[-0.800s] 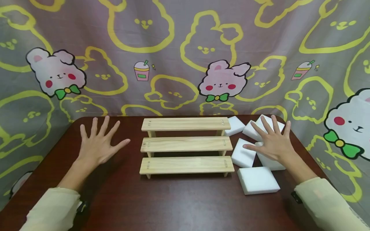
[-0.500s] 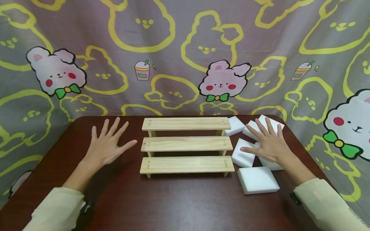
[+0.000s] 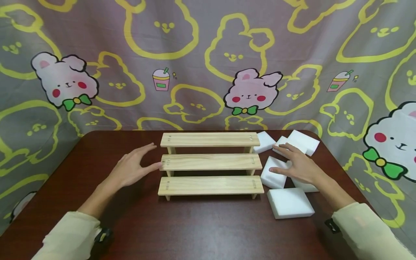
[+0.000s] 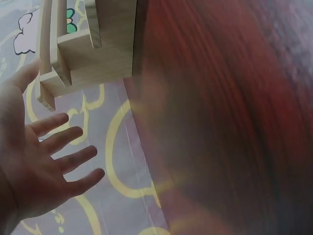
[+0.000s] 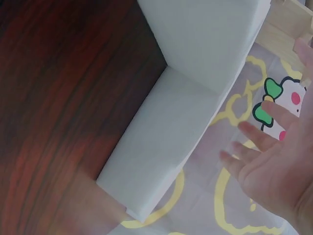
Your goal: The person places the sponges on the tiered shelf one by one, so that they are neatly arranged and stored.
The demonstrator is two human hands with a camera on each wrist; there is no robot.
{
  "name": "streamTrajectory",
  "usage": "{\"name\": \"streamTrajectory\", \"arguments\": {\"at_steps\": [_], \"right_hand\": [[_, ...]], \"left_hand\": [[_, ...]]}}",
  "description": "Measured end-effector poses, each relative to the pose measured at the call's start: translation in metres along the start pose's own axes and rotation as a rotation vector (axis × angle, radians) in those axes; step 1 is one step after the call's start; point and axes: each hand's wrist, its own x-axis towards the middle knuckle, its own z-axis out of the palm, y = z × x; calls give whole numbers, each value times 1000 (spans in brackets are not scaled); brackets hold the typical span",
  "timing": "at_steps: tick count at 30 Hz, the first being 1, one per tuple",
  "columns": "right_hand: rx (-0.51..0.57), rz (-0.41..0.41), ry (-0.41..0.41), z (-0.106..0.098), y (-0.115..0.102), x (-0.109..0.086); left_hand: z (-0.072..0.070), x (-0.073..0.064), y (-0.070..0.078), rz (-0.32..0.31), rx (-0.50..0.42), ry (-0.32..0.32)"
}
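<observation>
A three-tier wooden stand [image 3: 211, 162] with pale shelves stands at the middle of the table. My left hand [image 3: 131, 168] is at its left end, fingers relaxed and holding nothing; the thumb tip overlaps the middle shelf's end in the head view. Spread fingers of that hand [image 4: 39, 171] show beside the stand [image 4: 115, 54] in the left wrist view. Over a group of white foam blocks [image 3: 290, 203] to the right hovers my right hand [image 3: 300, 166], thumb apart from the fingers, nothing in it. In the right wrist view, the hand [image 5: 269, 171] appears beside the large white blocks [image 5: 205, 39].
Several white blocks lie loosely together right of the stand, one [image 3: 264, 142] close against its top shelf. The dark reddish table [image 3: 201, 231] has rounded far corners. A grey curtain [image 3: 188, 72] with yellow outlines and rabbit prints hangs right behind it.
My left hand has moved right, toward the stand, and turned from flat and spread to more sideways. The right hand has drawn its fingers together and shifted slightly left. The stand and blocks stay put.
</observation>
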Motion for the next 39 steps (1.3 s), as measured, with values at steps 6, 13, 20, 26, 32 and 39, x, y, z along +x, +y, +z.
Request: {"name": "streamTrajectory", "arguments": {"at_steps": [6, 13, 20, 26, 32, 39], "right_hand": [[71, -44, 15, 2, 2, 0], [110, -93, 36, 3, 6, 0], [92, -62, 3, 2, 4, 1], [68, -22, -58, 2, 3, 0], [54, -4, -110, 0, 4, 0], [16, -25, -176, -7, 5, 1]], "left_hand": [[5, 1, 3, -13, -122, -13], [13, 5, 1, 81, -236, 14], [18, 9, -1, 125, -291, 28], [21, 11, -2, 141, -326, 29], [22, 14, -5, 169, -350, 34], [23, 16, -6, 185, -361, 36]]}}
